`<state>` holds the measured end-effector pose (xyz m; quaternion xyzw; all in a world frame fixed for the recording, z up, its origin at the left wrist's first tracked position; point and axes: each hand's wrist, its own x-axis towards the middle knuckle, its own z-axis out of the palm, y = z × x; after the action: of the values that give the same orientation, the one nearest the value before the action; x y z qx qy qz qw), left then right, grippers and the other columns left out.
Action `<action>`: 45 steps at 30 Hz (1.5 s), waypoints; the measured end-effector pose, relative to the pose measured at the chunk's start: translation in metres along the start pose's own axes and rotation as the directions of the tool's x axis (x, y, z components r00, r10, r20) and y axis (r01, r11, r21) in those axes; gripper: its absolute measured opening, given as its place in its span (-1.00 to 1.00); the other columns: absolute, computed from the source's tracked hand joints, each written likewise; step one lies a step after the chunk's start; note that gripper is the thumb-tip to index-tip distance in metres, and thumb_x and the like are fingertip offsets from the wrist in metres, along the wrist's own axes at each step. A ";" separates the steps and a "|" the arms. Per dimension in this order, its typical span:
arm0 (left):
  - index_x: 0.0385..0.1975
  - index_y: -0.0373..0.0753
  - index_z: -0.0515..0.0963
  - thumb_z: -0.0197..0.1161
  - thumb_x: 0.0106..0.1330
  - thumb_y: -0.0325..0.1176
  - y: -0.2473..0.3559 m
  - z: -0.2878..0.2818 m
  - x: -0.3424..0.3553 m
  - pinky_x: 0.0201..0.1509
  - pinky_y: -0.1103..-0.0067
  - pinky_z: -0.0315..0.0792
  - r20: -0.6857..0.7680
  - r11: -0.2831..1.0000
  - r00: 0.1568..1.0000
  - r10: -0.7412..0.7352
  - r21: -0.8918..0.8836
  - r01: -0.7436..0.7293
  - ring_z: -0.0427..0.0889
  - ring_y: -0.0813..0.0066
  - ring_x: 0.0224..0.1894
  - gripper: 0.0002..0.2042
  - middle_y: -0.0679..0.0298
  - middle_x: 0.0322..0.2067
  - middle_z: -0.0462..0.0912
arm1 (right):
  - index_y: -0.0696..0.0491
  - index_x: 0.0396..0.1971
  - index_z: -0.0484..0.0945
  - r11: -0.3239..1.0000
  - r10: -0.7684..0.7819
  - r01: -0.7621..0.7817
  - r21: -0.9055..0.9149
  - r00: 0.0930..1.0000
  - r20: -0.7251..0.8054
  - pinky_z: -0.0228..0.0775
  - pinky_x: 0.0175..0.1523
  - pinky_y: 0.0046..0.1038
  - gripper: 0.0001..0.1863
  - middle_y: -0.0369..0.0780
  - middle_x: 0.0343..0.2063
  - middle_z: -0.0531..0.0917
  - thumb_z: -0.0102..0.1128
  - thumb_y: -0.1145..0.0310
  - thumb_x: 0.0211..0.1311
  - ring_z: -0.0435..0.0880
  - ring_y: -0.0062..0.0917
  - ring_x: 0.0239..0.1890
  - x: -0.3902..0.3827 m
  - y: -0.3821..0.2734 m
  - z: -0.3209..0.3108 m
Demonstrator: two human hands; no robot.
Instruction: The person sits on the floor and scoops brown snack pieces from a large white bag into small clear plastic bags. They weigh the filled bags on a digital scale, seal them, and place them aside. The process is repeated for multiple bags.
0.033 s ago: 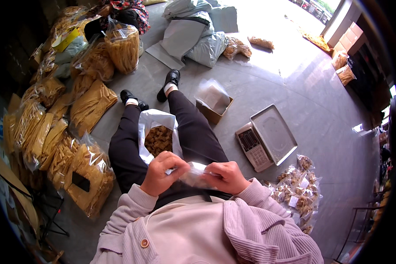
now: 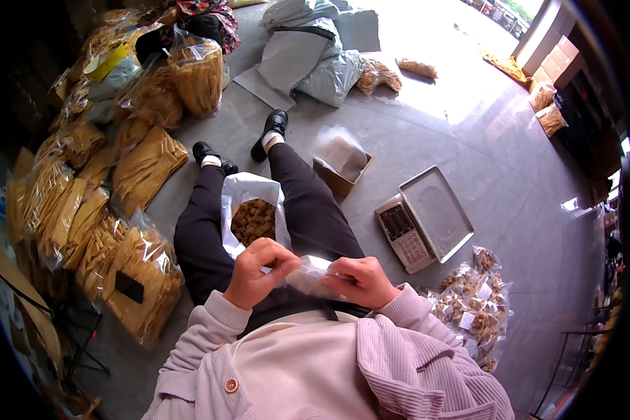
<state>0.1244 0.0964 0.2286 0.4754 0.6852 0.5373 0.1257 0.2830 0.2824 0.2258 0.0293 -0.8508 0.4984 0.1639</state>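
Observation:
Over my lap, my left hand [image 2: 261, 271] pinches one edge of a small clear plastic bag [image 2: 306, 277]. My right hand [image 2: 360, 281] grips the opposite side of it, fingers closed. Glare on the film hides whether anything is inside. Just beyond my hands, a white plastic sack [image 2: 248, 183] stands open between my legs. Brown, chunky pieces [image 2: 253, 222] fill it.
On the right are a scale [image 2: 409, 234] with a metal tray and a heap of small filled bags [image 2: 479, 301]. A cardboard box [image 2: 346, 171] holds clear bags. Large bags of yellowish strips [image 2: 147, 168] line the left; a phone [image 2: 129, 288] rests on one. Someone sits [image 2: 203, 24] at far left.
Both hands keep their grip and have barely moved. The film between them lies at a slightly different angle.

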 end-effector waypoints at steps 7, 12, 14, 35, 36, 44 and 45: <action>-0.35 -0.28 0.60 0.31 0.31 -0.36 -0.061 0.015 -0.014 -0.31 0.72 0.38 -0.172 0.861 0.872 -0.458 -0.332 0.386 0.46 0.73 -0.40 -0.88 0.45 -0.44 0.56 | 0.11 -0.39 0.56 0.836 0.355 -0.224 0.501 0.917 -0.183 0.17 -0.53 -0.69 -0.91 -0.45 -0.62 0.49 0.21 0.43 0.31 0.35 -0.81 -0.63 -0.022 0.015 0.002; -0.31 -0.27 0.61 0.27 0.34 -0.34 -0.115 0.024 -0.034 -0.30 0.74 0.34 -0.093 0.905 0.901 -0.424 -0.066 0.420 0.43 0.75 -0.40 -0.87 0.47 -0.44 0.57 | 0.04 -0.27 0.47 0.280 0.650 -0.054 0.958 0.745 -0.148 0.26 -0.40 -0.73 -0.93 -0.44 -0.53 0.50 0.12 0.39 0.37 0.43 -0.78 -0.53 -0.040 0.036 -0.010; -0.28 -0.29 0.59 0.25 0.33 -0.38 -0.132 0.038 -0.049 -0.18 0.69 0.43 0.108 0.842 0.841 -0.530 -0.053 0.537 0.53 0.70 -0.31 -0.88 0.41 -0.40 0.61 | 0.05 -0.25 0.47 0.345 0.696 -0.075 0.936 0.690 -0.201 0.29 -0.35 -0.73 -0.93 -0.42 -0.48 0.52 0.12 0.40 0.37 0.46 -0.79 -0.47 -0.048 0.044 -0.001; -0.19 -0.32 0.60 0.20 0.31 -0.43 -0.180 0.050 -0.068 -0.12 0.62 0.48 0.247 0.815 0.785 -0.568 0.038 0.578 0.62 0.54 -0.24 -0.85 0.26 -0.31 0.68 | -0.04 -0.18 0.40 0.800 0.506 -0.073 0.595 -0.449 -0.736 0.35 -0.53 -0.66 -0.83 -0.27 -0.39 0.69 -0.06 0.21 0.39 0.62 -0.59 -0.50 -0.274 0.154 -0.114; -0.18 -0.31 0.60 0.19 0.33 -0.42 -0.177 0.048 -0.069 -0.12 0.64 0.47 0.242 0.807 0.779 -0.578 0.030 0.590 0.60 0.57 -0.24 -0.85 0.30 -0.30 0.67 | -0.05 -0.20 0.42 0.760 0.577 -0.103 0.641 -0.346 -0.740 0.33 -0.56 -0.66 -0.84 -0.28 -0.45 0.68 -0.06 0.21 0.40 0.60 -0.61 -0.55 -0.254 0.164 -0.098; -0.23 -0.29 0.60 0.19 0.33 -0.44 -0.162 0.024 -0.061 -0.24 0.70 0.42 0.039 0.791 0.818 -0.574 -0.231 0.566 0.55 0.66 -0.34 -0.89 0.36 -0.38 0.64 | 0.06 -0.30 0.53 0.630 0.773 -0.294 0.719 0.320 -0.547 0.28 -0.62 -0.63 -0.79 -0.28 -0.61 0.62 0.07 0.23 0.40 0.53 -0.65 -0.67 -0.036 0.194 -0.010; -0.19 -0.27 0.59 0.17 0.37 -0.43 -0.162 0.013 -0.058 -0.20 0.72 0.44 0.001 0.809 0.823 -0.567 -0.188 0.557 0.55 0.68 -0.32 -0.88 0.37 -0.36 0.63 | 0.07 -0.31 0.53 0.646 0.758 -0.306 0.700 0.367 -0.539 0.28 -0.60 -0.64 -0.79 -0.28 -0.61 0.62 0.07 0.24 0.40 0.52 -0.65 -0.67 -0.010 0.191 -0.006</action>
<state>0.0796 0.0637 0.0649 0.2230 0.7468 0.5487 0.3025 0.2529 0.3824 0.0651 -0.4476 -0.4811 0.6746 0.3363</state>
